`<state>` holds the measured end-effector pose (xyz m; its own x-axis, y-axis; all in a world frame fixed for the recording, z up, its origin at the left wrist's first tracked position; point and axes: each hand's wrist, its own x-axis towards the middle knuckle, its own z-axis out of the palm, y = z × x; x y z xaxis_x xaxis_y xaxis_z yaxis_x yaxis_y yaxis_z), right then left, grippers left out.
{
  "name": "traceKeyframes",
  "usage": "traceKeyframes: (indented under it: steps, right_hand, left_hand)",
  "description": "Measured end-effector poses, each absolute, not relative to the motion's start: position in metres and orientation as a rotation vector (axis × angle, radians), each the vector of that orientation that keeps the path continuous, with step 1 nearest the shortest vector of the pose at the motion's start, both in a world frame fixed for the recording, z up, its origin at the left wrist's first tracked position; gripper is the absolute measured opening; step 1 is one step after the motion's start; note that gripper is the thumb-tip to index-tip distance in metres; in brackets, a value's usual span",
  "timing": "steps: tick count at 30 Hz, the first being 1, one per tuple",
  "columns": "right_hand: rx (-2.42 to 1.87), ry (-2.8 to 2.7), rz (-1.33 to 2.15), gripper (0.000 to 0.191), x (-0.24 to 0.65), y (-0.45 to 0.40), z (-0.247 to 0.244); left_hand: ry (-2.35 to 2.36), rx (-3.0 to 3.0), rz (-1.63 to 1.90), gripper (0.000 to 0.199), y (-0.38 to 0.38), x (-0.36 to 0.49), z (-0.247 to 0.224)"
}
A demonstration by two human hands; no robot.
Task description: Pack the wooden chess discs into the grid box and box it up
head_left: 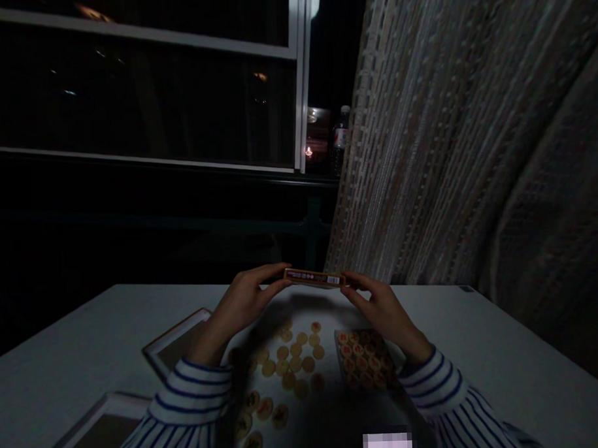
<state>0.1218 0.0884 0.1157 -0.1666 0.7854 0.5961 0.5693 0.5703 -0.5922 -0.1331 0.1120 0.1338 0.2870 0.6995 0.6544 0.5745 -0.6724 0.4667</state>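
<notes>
A thin flat box (313,278) with a barcode and small print on its narrow side is raised above the far part of the white table. My left hand (250,294) grips its left end between thumb and fingers, and my right hand (373,300) pinches the right end. Below my hands lie several round Chinese chess pieces (283,366), spread loosely, some with characters showing and some plain side up. Under my right wrist sits a tray of chess pieces (362,359) set in rows, most with red characters; my forearm's shadow darkens its right side.
Two shallow open box parts lie at the left, one (178,339) beside my left wrist and another (103,430) nearer the front. Behind the table (480,348) are a dark window, a bottle (341,134) on the sill and a curtain (437,127) at the right.
</notes>
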Motion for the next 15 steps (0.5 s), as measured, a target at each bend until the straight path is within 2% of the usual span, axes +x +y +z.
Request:
traceKeyframes:
  steps: [15]
  right_hand:
    - [-0.977,-1.942,0.134,0.028,0.142,0.076,0.126]
  left_hand:
    - [1.308,2.392,1.273,0.04,0.093,-0.115,0.146]
